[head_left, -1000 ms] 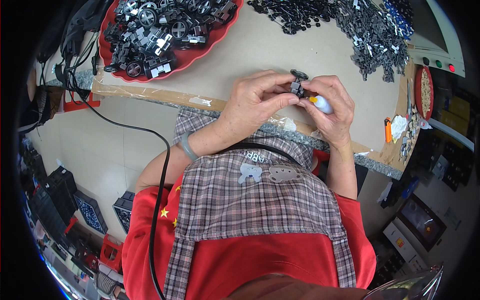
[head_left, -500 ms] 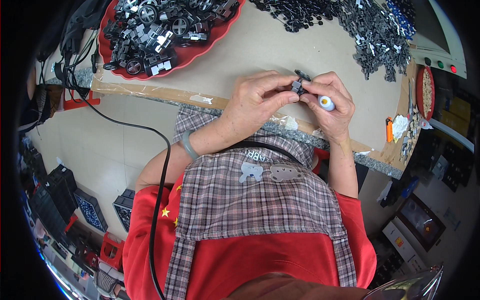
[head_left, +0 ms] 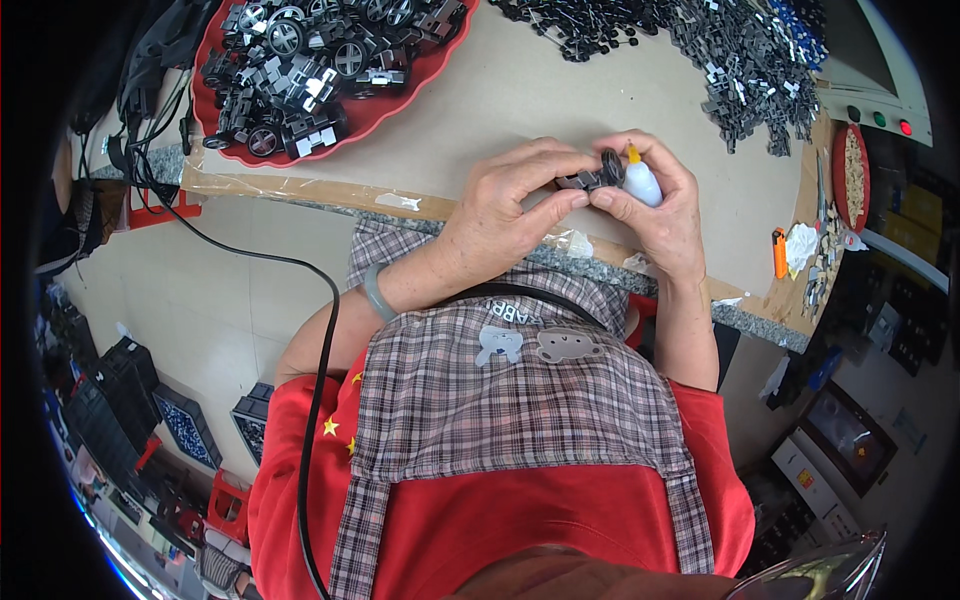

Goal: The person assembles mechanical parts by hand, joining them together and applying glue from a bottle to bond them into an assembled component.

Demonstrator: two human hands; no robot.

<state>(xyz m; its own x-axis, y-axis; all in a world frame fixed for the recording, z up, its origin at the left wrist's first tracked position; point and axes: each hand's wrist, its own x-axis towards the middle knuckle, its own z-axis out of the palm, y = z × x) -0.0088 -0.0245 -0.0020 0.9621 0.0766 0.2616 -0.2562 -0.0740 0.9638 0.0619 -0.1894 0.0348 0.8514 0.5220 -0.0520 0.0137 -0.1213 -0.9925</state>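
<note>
While left hand [head_left: 515, 195] pinches small dark wheel part [head_left: 598, 174] at table edge, right hand [head_left: 660, 205] grips white glue bottle [head_left: 641, 182], orange tip at part's 3 o'clock. I'd steady part, squeeze lightly. Red tray [head_left: 395, 105] at 10 o'clock.

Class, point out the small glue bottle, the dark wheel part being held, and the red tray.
small glue bottle [head_left: 643, 185], head view, white body.
dark wheel part [head_left: 603, 172], head view, round wheel.
red tray [head_left: 395, 108], head view, lower rim.
</note>
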